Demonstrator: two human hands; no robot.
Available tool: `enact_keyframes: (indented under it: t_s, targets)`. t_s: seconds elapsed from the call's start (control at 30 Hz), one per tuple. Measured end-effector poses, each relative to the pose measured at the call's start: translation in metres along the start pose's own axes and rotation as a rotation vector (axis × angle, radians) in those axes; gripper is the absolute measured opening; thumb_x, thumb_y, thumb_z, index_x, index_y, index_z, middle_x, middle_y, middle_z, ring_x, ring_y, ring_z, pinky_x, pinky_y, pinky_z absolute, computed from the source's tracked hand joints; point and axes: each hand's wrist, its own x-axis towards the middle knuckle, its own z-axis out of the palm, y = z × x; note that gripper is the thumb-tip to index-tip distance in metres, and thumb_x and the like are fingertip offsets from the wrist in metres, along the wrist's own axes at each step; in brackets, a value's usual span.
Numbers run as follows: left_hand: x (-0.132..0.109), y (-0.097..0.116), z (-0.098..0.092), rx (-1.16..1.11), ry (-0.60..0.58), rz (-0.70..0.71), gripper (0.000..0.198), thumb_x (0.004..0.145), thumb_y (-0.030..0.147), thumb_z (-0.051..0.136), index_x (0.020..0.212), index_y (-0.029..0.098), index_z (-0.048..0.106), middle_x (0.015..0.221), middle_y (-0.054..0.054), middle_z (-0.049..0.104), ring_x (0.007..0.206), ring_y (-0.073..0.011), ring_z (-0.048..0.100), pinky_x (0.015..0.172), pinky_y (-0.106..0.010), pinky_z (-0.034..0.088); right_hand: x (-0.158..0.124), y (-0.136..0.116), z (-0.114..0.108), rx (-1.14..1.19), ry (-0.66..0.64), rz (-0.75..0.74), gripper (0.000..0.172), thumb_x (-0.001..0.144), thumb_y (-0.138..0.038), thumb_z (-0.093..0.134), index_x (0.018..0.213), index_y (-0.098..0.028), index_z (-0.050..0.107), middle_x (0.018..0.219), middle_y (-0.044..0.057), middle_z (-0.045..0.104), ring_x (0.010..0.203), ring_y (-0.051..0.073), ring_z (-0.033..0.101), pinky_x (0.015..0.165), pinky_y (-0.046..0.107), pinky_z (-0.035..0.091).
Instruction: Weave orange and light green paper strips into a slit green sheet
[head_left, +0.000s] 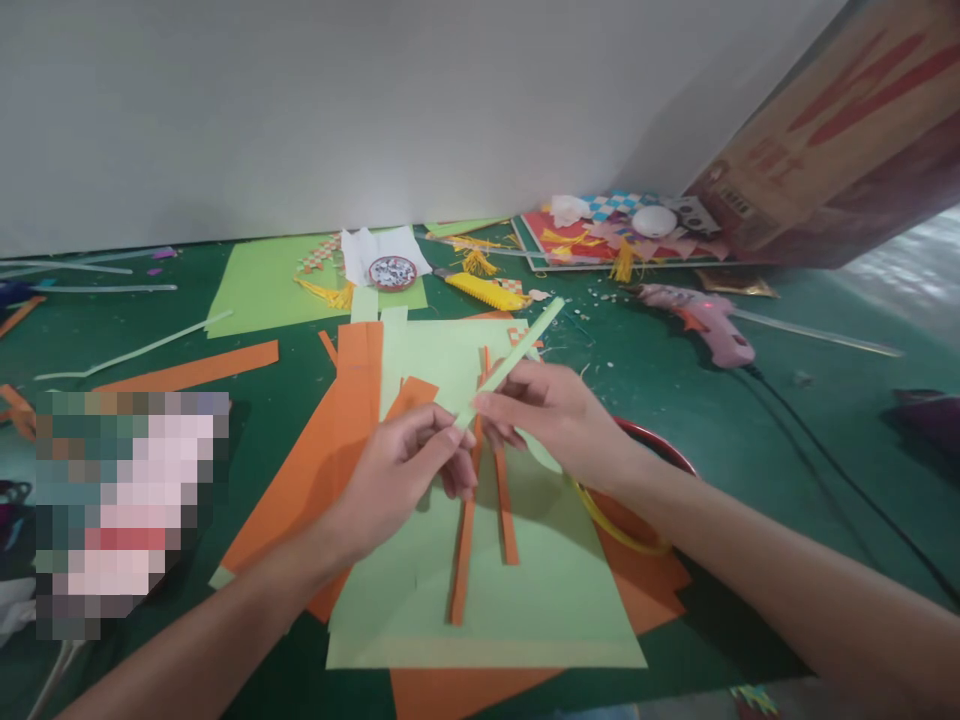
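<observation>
My left hand (401, 470) and my right hand (547, 415) meet over a light green paper sheet (525, 590) on the green table. Both pinch paper strips. A light green strip (517, 357) runs up and to the right from my fingers. Two orange strips (465, 550) hang down from the same pinch onto the green sheet. Orange paper sheets (330, 450) lie under and left of the green sheet.
A pink glue gun (709, 322) with a black cord lies to the right. A yellow utility knife (486, 291), a round tin (392, 272) and woven paper crafts (615, 235) sit at the back. A cardboard box (840, 150) leans far right. A red-rimmed round object (660, 455) lies under my right wrist.
</observation>
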Motion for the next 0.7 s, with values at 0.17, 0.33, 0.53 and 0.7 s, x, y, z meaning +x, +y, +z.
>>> enact_keyframes:
  t_s: [0.17, 0.33, 0.53, 0.7]
  targets:
    - [-0.0003, -0.0003, 0.0001, 0.022, 0.006, -0.004, 0.019, 0.089, 0.028, 0.045, 0.074, 0.018, 0.051, 0.059, 0.003, 0.061, 0.053, -0.01, 0.059, 0.052, -0.022, 0.042, 0.001, -0.0011, -0.0033, 0.036, 0.025, -0.001, 0.035, 0.074, -0.045, 0.065, 0.059, -0.018, 0.048, 0.047, -0.002, 0.053, 0.042, 0.009, 0.047, 0.041, 0.023, 0.033]
    - [-0.0001, -0.001, 0.0004, 0.011, -0.002, 0.006, 0.019, 0.089, 0.027, 0.045, 0.073, 0.018, 0.051, 0.058, 0.004, 0.06, 0.053, -0.0094, 0.059, 0.055, -0.022, 0.044, 0.0004, -0.0009, 0.0001, -0.032, -0.089, 0.005, 0.031, 0.073, -0.043, 0.065, 0.061, -0.016, 0.054, 0.049, -0.002, 0.054, 0.043, 0.008, 0.048, 0.04, 0.022, 0.034]
    - [-0.0002, 0.0, 0.0008, 0.002, 0.003, -0.002, 0.018, 0.089, 0.026, 0.045, 0.075, 0.018, 0.052, 0.059, 0.004, 0.061, 0.053, -0.0093, 0.059, 0.053, -0.022, 0.044, 0.0009, -0.0036, -0.005, -0.047, -0.01, 0.01, 0.036, 0.073, -0.045, 0.065, 0.056, -0.018, 0.048, 0.045, -0.002, 0.054, 0.041, 0.009, 0.046, 0.041, 0.023, 0.032]
    - [-0.0003, 0.0006, 0.0009, 0.022, 0.013, -0.001, 0.019, 0.089, 0.026, 0.044, 0.073, 0.018, 0.05, 0.059, 0.004, 0.061, 0.053, -0.0097, 0.059, 0.053, -0.022, 0.043, 0.0005, -0.0028, -0.0031, -0.012, -0.04, 0.017, 0.035, 0.076, -0.046, 0.062, 0.059, -0.017, 0.05, 0.048, -0.002, 0.054, 0.043, 0.009, 0.047, 0.041, 0.022, 0.033]
